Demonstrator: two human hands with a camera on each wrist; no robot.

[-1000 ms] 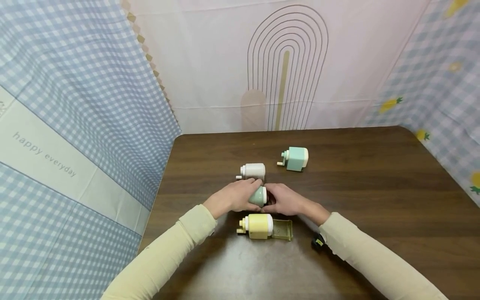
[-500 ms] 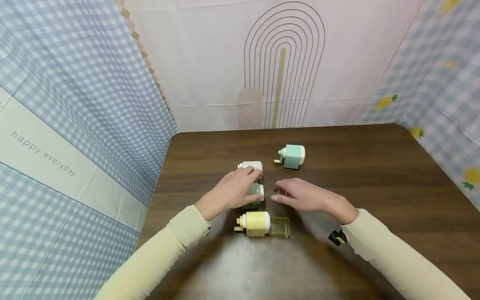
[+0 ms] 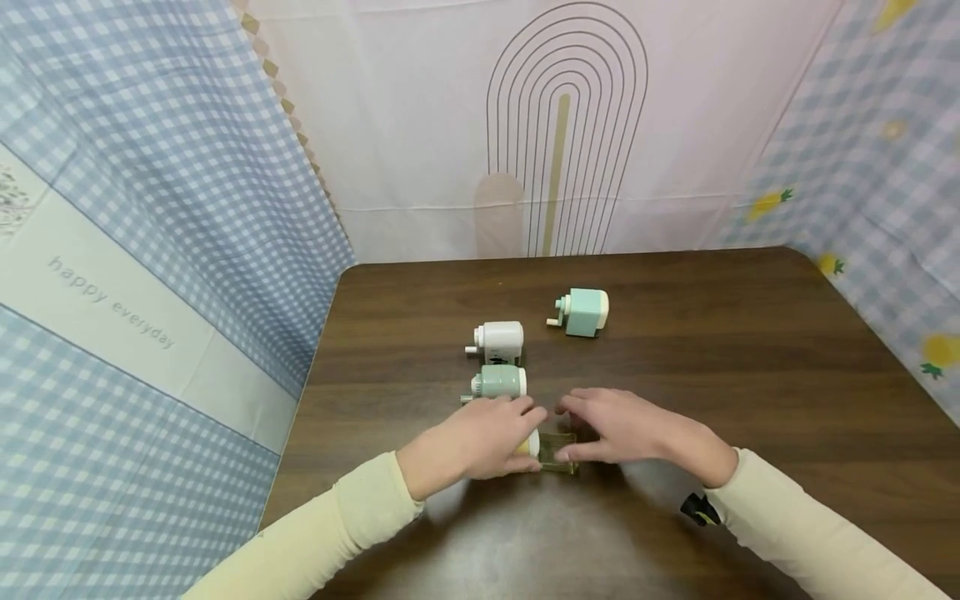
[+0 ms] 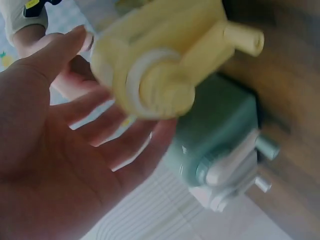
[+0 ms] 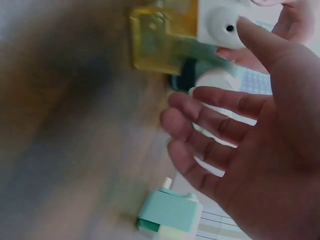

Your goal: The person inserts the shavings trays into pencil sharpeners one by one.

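A yellow crank pencil sharpener (image 4: 150,60) stands nearest the person, mostly hidden by the left hand in the head view. From its white end, a see-through yellow shavings drawer (image 3: 553,454) is pulled out to the right. My left hand (image 3: 480,437) is over the sharpener, its fingers spread and extended around the body in the left wrist view. To the right, my right hand (image 3: 626,427) hovers by the drawer with loosely bent fingers and nothing held. Just beyond the left hand is a grey-green sharpener (image 3: 501,380).
Behind the grey-green sharpener stands a white sharpener (image 3: 502,337). A mint sharpener (image 3: 587,312) stands farther back to the right. All are on a dark wood table (image 3: 712,333), with a patterned cloth (image 3: 420,125) hanging along its back and sides.
Both hands have let go of the grey-green sharpener, which now stands with its drawer in. They have moved toward the person, to the yellow sharpener and its open drawer.
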